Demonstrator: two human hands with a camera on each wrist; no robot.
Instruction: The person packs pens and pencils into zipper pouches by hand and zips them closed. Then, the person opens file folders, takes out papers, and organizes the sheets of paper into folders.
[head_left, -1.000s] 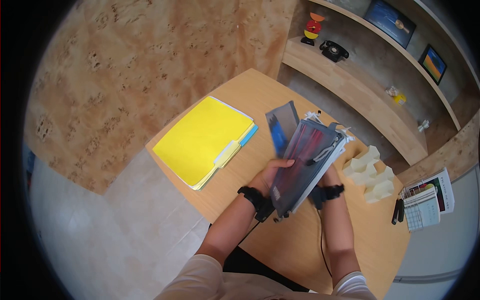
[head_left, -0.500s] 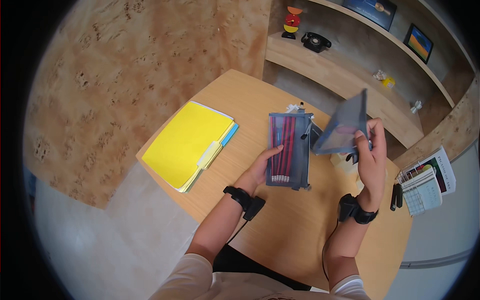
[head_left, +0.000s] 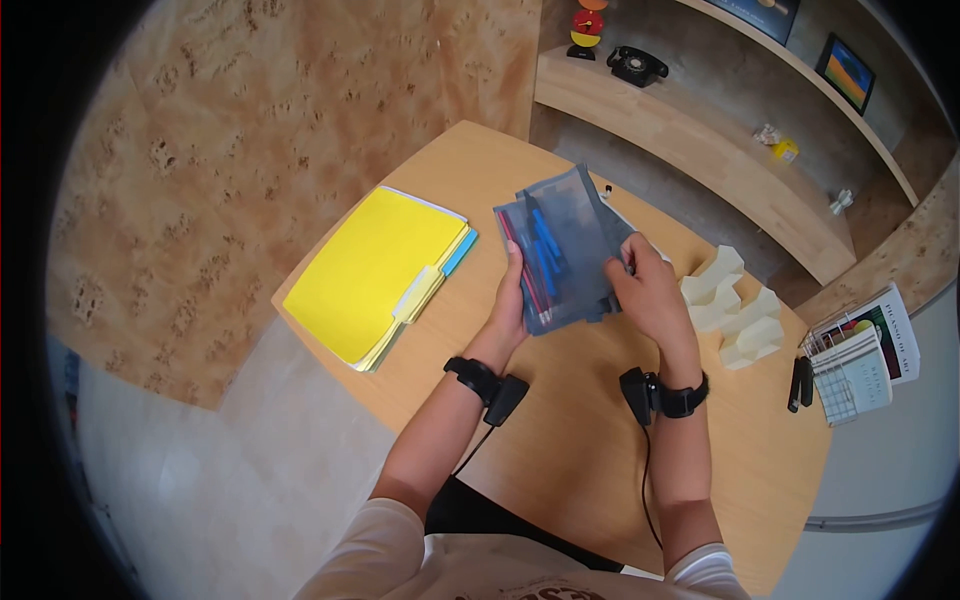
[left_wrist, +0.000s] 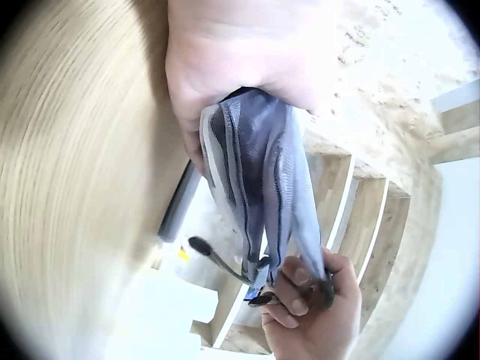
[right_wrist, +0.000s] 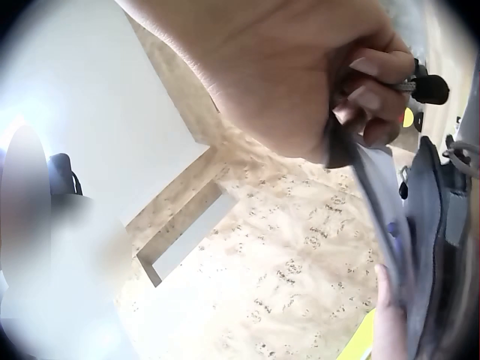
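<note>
Several grey mesh zip pouches lie stacked together, the top pouch (head_left: 575, 240) showing blue pens, with red pencils visible at the left edge of the stack. My left hand (head_left: 510, 305) grips the stack from its left side, thumb on top. With curled fingers my right hand (head_left: 650, 290) pinches the right edge of the top pouch. In the left wrist view the layered pouches (left_wrist: 255, 165) hang from my left hand (left_wrist: 240, 52), and my right hand (left_wrist: 319, 315) holds an edge near the zip pulls. The right wrist view shows my right hand (right_wrist: 300, 82) pinching a pouch edge.
Yellow folders (head_left: 375, 275) lie at the table's left. Cream faceted holders (head_left: 735, 310) stand at the right, near a wire rack (head_left: 845, 385) with booklets and a black stapler-like object (head_left: 800, 383). Behind are shelves with a black telephone (head_left: 637, 66).
The pouch with blue pens has come from the right onto the pencil pouch. My right hand has moved left with it; my left hand still grips the stack.
</note>
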